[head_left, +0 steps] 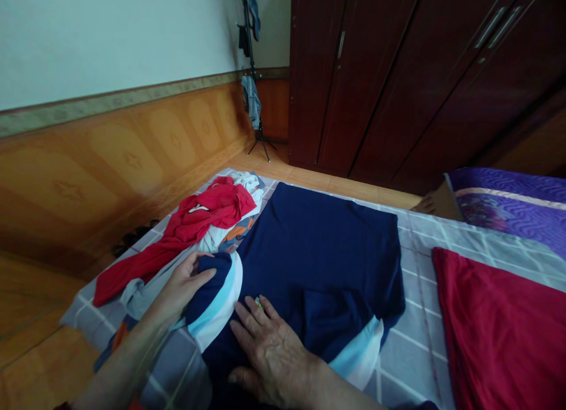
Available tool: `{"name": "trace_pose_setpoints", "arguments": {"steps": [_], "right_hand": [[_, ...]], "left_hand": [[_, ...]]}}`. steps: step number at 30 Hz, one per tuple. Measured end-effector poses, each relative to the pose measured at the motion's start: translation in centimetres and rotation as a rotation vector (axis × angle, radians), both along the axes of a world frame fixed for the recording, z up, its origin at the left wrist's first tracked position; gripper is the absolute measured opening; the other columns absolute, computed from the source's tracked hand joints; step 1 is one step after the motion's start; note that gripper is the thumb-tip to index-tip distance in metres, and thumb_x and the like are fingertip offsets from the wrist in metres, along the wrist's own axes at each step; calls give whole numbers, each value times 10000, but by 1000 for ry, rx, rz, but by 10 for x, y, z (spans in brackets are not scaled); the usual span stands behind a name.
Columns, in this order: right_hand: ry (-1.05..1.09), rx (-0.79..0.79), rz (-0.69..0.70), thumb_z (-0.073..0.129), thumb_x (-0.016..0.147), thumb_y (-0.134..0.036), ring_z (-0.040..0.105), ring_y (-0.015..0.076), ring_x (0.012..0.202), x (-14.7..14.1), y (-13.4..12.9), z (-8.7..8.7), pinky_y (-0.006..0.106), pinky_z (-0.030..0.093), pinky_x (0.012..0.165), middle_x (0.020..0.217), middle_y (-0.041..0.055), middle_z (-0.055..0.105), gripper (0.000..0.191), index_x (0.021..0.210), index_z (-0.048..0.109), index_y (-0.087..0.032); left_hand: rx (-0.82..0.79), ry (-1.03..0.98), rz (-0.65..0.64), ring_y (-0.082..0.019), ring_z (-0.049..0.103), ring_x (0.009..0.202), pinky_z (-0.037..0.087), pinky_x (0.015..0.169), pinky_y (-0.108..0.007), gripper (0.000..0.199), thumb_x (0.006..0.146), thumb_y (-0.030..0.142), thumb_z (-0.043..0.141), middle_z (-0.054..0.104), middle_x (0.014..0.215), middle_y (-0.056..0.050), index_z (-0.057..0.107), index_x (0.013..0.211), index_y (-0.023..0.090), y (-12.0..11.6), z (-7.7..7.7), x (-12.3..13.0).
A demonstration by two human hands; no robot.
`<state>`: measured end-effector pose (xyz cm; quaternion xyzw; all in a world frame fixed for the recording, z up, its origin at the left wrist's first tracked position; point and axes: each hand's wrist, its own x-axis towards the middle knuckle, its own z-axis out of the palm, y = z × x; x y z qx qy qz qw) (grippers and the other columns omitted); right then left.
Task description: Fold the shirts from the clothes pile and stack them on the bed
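Observation:
A navy T-shirt [327, 239] with light blue and white bands on its sleeves lies spread on the checked bedsheet [424, 304]. My left hand [188, 283] grips the end of its left-side sleeve, thumb on top and fingers folded around the edge. Flat on the upper part of the shirt rests my right hand [276, 345], fingers stretched out beside a small printed mark. The other sleeve is folded inward over the shirt, its banded end near my right wrist. My forearm and the frame edge hide the neck area.
Left of the shirt lies a heap with a red garment [212, 212] and pale and orange-patterned clothes. A folded red cloth [499, 321] is on the right. Beyond stand a dark wardrobe [375, 74], a coat stand [252, 62] and a purple quilted cover [508, 197].

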<state>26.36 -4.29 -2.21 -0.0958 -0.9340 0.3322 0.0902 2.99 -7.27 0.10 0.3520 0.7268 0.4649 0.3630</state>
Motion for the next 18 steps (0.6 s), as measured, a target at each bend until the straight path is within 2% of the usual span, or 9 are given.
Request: {"name": "trace_pose_setpoints", "arguments": {"steps": [2,5,7,10,12,14,18], "right_hand": [[114,-14,-108,473,910,-405,338,280,1332,0,0,-1,443,275,1102,1435,157,393,472,1290,501,-126],[389,-87,-439,427,900,-246,568,194,1076,2,9,5,339,467,918,1172,111,607,277,1104,598,-168],[503,-146,-672,384,898,-216,614,165,897,6,23,11,293,505,782,977,83,650,252,996,613,-177],[426,-164,-877,394,892,-256,615,170,808,14,46,16,287,501,702,894,64,646,242,956,616,-185],[326,-94,-901,424,883,-280,605,194,875,17,56,14,317,501,753,953,76,640,246,1004,614,-180],[230,25,-869,462,879,-297,573,226,983,18,59,7,368,484,846,1046,102,618,268,1062,606,-165],[55,234,-707,588,825,-345,489,285,1118,11,49,-9,428,439,922,1214,155,545,411,1178,576,-136]], "left_hand": [[63,70,-38,-211,635,834,498,725,-299,368,685,353,678,652,967,-51,552,984,179,3,11,17],[49,139,-305,-169,616,785,488,672,-263,486,728,293,625,627,1085,-61,516,1194,212,1,24,48],[7,187,-480,-155,601,788,483,667,-255,587,746,245,591,605,1145,-63,433,1311,247,-5,28,63],[-21,349,-524,-172,585,904,476,746,-272,531,768,203,547,593,1158,-57,460,1290,255,-18,23,66],[-50,456,-561,-188,567,978,455,829,-295,431,776,209,558,604,1122,-46,532,1205,245,-28,18,62],[-103,547,-666,-202,552,1015,426,885,-308,363,757,232,617,612,1083,-36,586,1119,239,-38,16,57],[-281,659,-898,-218,562,955,420,808,-299,285,743,303,683,618,989,-22,629,1017,245,-51,17,59]]}}
